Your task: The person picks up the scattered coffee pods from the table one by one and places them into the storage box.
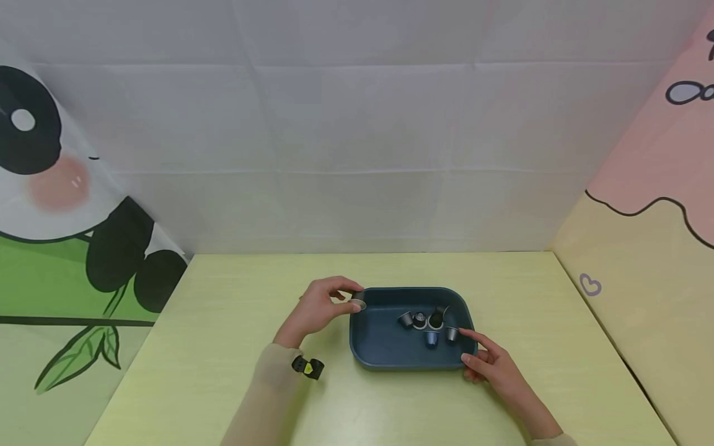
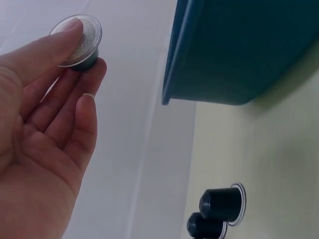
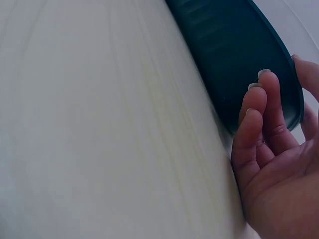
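Note:
My left hand pinches a dark coffee capsule with a silver lid, thumb on the lid and fingers behind its base. It is at the left rim of a dark blue tray, beside the tray's upper left corner. Several capsules lie in the tray, among them a blue one, a grey one and a silver one. At the lower right corner my right hand grips the tray, its thumb and index finger over the rim and other fingers against the outer wall.
Two dark capsules lie on the table in the left wrist view, the nearer one overlapping the other. The pale yellow table meets a white sheet at the back. Printed panels stand left and right.

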